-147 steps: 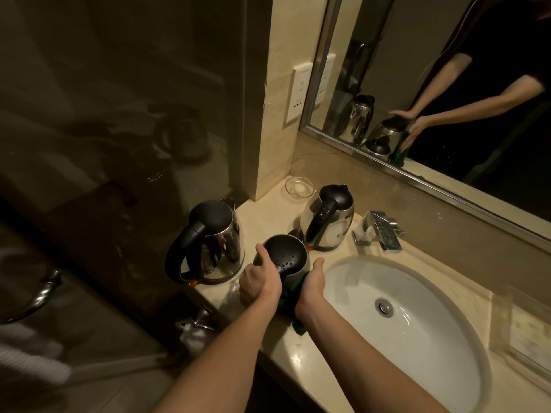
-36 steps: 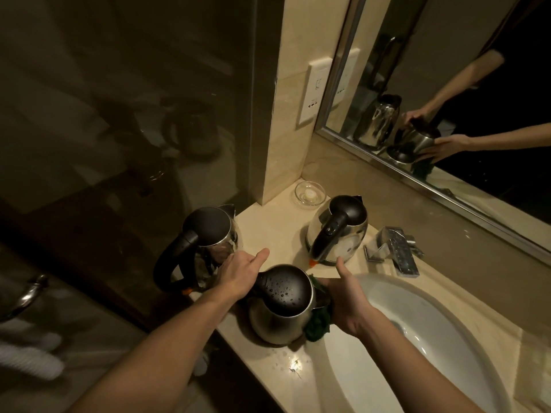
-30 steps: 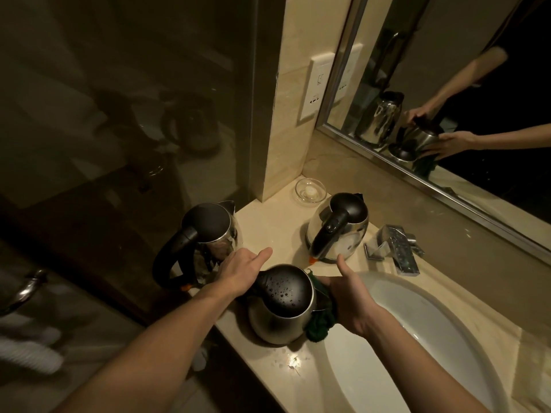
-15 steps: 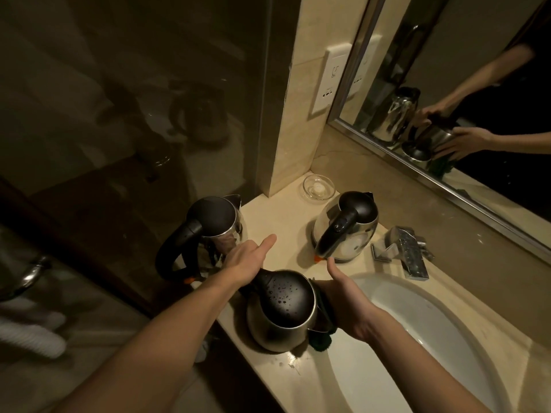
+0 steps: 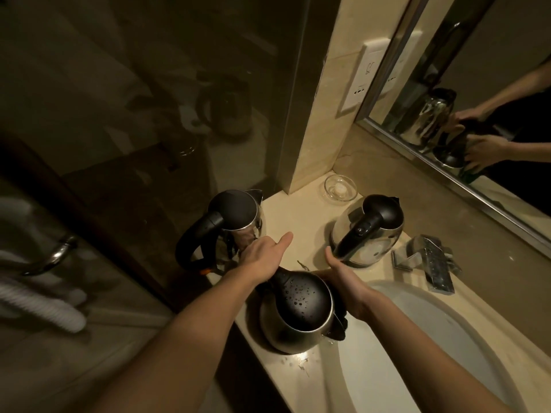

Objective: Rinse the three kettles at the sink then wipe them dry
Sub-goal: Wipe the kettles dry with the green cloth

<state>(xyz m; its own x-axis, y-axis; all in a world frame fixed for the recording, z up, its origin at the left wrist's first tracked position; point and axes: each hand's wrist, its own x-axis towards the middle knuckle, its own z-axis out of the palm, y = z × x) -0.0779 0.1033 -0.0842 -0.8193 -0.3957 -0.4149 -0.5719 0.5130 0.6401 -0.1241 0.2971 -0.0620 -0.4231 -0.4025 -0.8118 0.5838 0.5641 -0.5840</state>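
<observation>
Three kettles on the surface (image 5: 301, 210), all off the left side of the sink (image 5: 432, 338). The near kettle (image 5: 298, 320) sits just beside the sink rim; tall kettle (image 5: 235, 216) and round kettle (image 5: 369, 234) stand further from it. My left grip (image 5: 262, 254) is clamped round its handle; right grip (image 5: 346, 281) curled on the dark cloth (image 5: 343, 321), pressing it to the sink-side wall. Looks like the wipe step. Lid has droplets: wipe it too. Hold handle firm, rotate body against cloth, avoid wet spots by the rim.

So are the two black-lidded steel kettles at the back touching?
Apart. The head view shows bare beige counter between the left black-lidded steel kettle and the right one.
</observation>
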